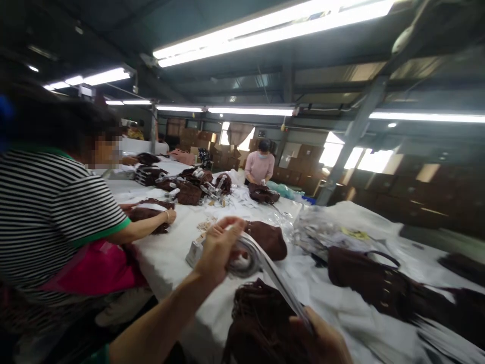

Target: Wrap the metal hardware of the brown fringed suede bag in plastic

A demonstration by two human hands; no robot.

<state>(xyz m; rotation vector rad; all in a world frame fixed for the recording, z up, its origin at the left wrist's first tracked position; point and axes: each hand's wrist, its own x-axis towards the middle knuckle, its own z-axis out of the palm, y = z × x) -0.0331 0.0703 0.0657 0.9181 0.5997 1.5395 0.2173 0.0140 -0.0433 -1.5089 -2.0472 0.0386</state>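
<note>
A grey-white strap [278,278], coiled into a roll at one end, stretches between my two hands above the table. My left hand [220,247] is closed around the coiled end, fingertips along its upper edge. Lower right, my right hand [324,336] grips the other end, partly blurred. Beneath the strap lies a dark brown bag [257,313] with fringe-like strands, cut off by the bottom edge of the view. Just behind the coil rests a smooth brown bag [267,238]. Part of a grey object [195,253] shows behind my left wrist.
At left a co-worker in a striped shirt [64,202] handles a brown bag [151,212]. Across the white-covered table [178,258] another person [259,164] works. Brown bags [189,187] are piled mid-table. At right lie a handled bag [367,278] and clear plastic [322,227].
</note>
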